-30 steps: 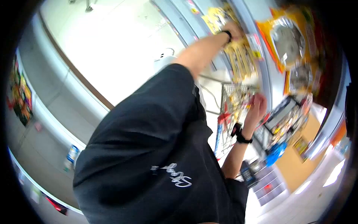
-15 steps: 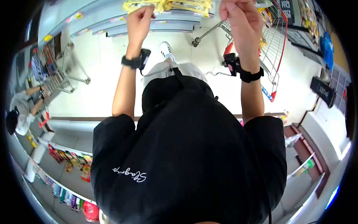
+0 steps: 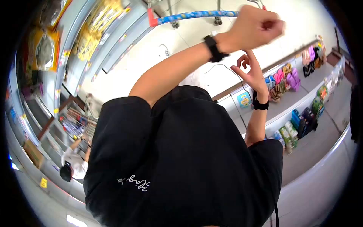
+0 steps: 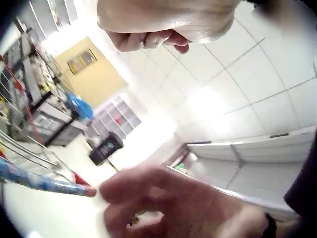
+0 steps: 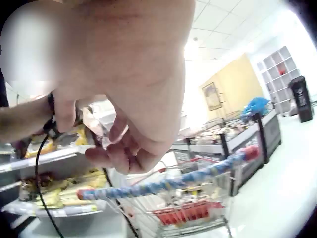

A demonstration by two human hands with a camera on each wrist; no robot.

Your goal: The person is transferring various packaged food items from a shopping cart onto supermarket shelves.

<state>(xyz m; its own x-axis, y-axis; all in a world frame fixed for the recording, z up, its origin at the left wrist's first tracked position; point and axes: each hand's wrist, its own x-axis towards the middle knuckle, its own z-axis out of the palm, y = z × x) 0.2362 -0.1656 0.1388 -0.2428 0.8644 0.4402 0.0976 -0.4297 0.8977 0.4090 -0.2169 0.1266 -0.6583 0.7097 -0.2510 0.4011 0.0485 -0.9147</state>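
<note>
Though partly hidden, cart handle [image 3: 196, 15].

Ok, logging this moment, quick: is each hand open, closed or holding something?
Left hand: closed, fingers curled, nothing visible in it.
Right hand: open, thumb and forefinger apart, nothing held.

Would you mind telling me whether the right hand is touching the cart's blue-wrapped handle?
Apart. The right wrist view shows it: the right hand is above the blue-wrapped handle, with a strip of background visible between.

Open floor [image 3: 191, 37] beside cart handle [image 3: 196, 15]
</note>
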